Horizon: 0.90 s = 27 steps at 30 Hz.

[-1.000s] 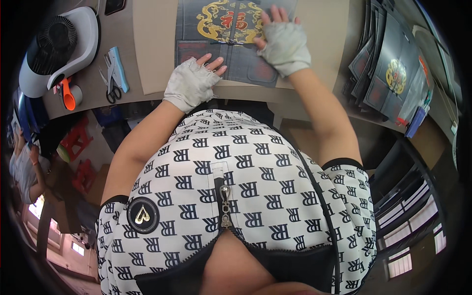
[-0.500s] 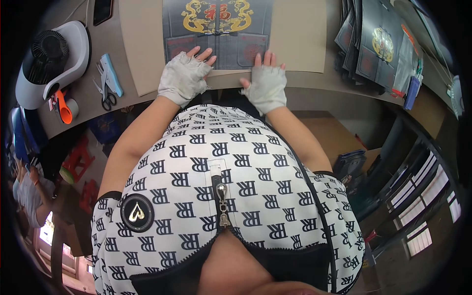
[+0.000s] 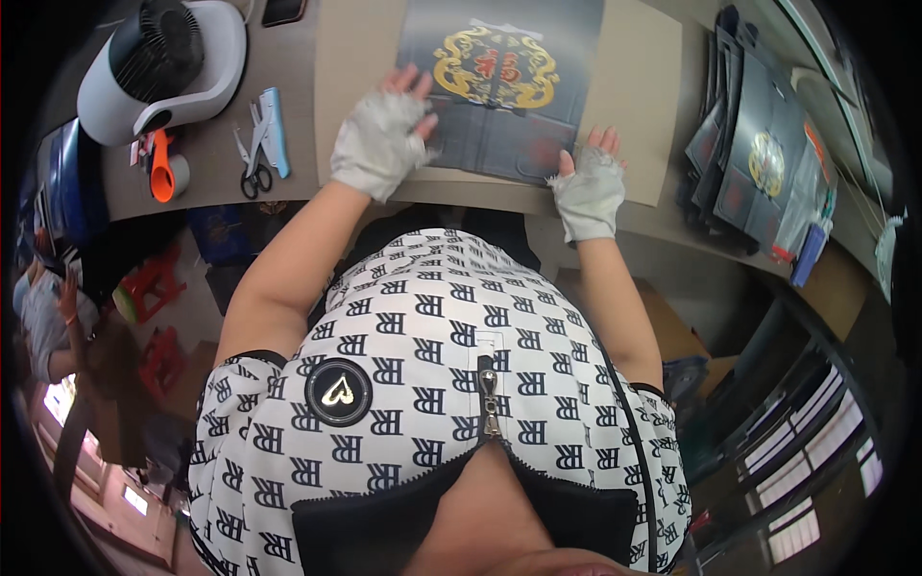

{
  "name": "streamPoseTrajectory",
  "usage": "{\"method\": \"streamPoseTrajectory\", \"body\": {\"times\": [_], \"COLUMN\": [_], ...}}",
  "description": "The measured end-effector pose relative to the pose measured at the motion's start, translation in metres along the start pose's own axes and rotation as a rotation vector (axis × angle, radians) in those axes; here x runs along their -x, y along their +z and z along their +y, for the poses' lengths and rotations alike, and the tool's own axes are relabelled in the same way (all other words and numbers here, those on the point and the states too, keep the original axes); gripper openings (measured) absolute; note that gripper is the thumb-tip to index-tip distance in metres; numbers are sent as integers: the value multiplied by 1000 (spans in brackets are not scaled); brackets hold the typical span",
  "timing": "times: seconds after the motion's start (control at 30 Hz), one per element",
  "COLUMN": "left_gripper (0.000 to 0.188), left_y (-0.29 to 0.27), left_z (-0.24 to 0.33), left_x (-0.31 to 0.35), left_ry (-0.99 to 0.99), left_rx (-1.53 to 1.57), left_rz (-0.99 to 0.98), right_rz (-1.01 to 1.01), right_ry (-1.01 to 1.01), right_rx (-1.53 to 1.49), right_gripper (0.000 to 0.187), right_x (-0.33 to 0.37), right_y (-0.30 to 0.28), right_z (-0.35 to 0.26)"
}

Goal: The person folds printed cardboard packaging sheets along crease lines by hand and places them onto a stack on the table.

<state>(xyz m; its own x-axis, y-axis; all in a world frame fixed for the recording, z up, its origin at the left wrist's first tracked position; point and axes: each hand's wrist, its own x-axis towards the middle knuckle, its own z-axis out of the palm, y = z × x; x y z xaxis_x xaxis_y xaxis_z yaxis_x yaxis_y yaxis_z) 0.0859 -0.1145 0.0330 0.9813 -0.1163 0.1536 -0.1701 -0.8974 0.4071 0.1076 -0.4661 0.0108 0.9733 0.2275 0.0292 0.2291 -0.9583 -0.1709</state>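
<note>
A flat dark grey panel [image 3: 538, 134] with a gold scrolled ring and a red emblem lies on a larger tan board [image 3: 642, 125] at the table's front. I cannot tell if the panel is a folded bag or a single sheet. My left hand [image 3: 381, 139], in a fingerless whitish glove, is at the panel's left edge with its fingers stretched out, slightly blurred. At the lower right corner, my right hand [image 3: 590, 192] wears a matching glove; its fingers point away from me and its thumb is near the panel's edge. Neither hand grips anything.
To the left stand a white and black fan [image 3: 163, 67], an orange tape dispenser [image 3: 165, 171], scissors [image 3: 255, 173] and a light blue handled tool [image 3: 272, 134]. A phone [image 3: 283, 10] lies behind. Several similar dark panels [image 3: 764, 163] are stacked at right, beside a purple object [image 3: 812, 252]. Another person [image 3: 50, 312] appears far left.
The whole view has shifted, with the table things now lying further right. My hands have moved apart to the panel's two sides, and the panel now lies tilted on the board.
</note>
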Motion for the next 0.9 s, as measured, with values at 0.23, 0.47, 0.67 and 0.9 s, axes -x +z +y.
{"method": "streamPoseTrajectory", "body": {"times": [0.23,0.47,0.67,0.9], "left_gripper": [68,81,83,87], "left_y": [-18,-78,-106,-106], "left_z": [-49,-54,-68,-70], "left_x": [-60,-107,-147,-171], "left_ry": [-106,-45,-71,-115], "left_rx": [-323,-409,-394,-374], "left_rz": [-36,-69,-67,-47], "right_rz": [-149,5,119,223], "right_ry": [-93,-187,-211,-170], "right_rx": [230,244,221,205], "right_gripper": [93,97,99,92], "right_x": [-74,-183,-272,-315], "right_y": [-4,-26,-38,-33], "right_z": [-55,-86,-108,-103]}}
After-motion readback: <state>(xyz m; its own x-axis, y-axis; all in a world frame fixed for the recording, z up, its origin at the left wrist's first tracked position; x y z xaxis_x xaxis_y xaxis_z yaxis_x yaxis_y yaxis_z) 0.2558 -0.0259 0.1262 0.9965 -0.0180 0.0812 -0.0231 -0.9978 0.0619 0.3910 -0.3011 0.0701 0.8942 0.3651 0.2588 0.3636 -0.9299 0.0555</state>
